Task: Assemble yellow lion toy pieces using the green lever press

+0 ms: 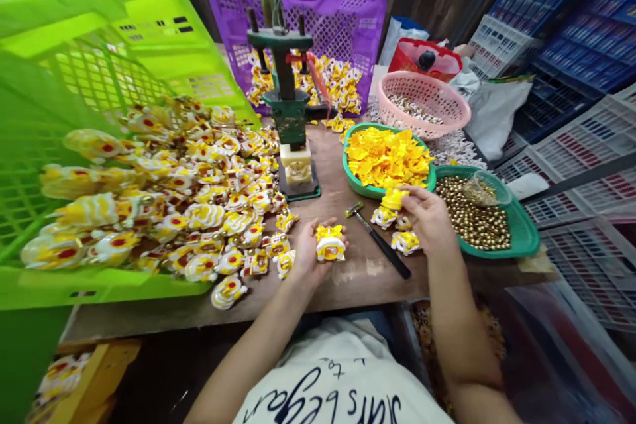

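Now I have the right hand (428, 213) at two o'clock from the left hand (309, 255), both occupied.
Through my feed, the left cups a yellow-and-white figure (330, 244) in bent fingers; the right pinches a yellow piece (394, 199), whose long axis I cannot make out. Between them on the bench (352, 288) lies a hammer (381, 242), handle toward five o'clock.
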Demonstrator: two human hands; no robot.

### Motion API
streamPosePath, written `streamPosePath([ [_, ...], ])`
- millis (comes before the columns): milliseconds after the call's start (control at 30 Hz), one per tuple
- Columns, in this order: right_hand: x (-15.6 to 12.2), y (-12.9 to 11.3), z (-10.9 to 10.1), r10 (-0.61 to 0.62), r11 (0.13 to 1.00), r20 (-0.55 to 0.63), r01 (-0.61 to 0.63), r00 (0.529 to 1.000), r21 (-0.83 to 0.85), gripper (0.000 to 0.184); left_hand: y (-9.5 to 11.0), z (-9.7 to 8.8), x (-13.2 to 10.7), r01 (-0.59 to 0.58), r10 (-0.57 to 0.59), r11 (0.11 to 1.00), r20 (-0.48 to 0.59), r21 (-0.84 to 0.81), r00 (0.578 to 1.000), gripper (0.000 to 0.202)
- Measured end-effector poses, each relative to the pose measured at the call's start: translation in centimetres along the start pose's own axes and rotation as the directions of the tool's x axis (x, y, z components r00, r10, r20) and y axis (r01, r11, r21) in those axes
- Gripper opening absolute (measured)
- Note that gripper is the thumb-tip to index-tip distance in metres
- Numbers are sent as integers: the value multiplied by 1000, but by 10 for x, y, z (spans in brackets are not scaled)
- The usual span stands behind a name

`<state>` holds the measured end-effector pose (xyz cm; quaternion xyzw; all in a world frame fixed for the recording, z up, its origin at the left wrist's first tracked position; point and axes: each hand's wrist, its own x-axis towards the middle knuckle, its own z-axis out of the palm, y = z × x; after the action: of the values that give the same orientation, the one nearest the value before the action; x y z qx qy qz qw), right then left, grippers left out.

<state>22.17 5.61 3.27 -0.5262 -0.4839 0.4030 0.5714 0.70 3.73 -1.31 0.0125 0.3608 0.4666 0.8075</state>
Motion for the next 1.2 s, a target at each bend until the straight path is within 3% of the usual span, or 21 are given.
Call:
streamPosePath([
  [133,-56,0,50,181,966,118,-199,976,163,29,-7,6,-11,-145,123,973,131,179,984,23],
  [200,-69,4,62,197,968,113,-212,974,136,28,-9,8,-18,-216,175,945,177,245,968,21],
  [267,-74,9,66,136,988,88,-142,987,63,24,-10,9,-23,-258,203,924,209,283,957,23],
  [433,-79,16,61,-86,966,215,134,973,-222,29,-12,4,-23,-335,266,892,247,304,932,26],
  [700,-74,10,42,-121,844,477,343,871,-412,50,-15,3,-21,-331,223,811,269,481,937,30],
  [800,-74,11,38,-120,855,490,341,864,-391,48,-14,8,-23,-294,186,811,253,506,949,27],
  [967,-82,22,40,-176,932,366,274,914,-236,39,-13,11,-24,-364,279,721,234,590,931,20],
  [1200,-87,33,44,-165,946,396,258,903,-195,41,-16,5,-23,-413,317,620,268,667,910,27],
])
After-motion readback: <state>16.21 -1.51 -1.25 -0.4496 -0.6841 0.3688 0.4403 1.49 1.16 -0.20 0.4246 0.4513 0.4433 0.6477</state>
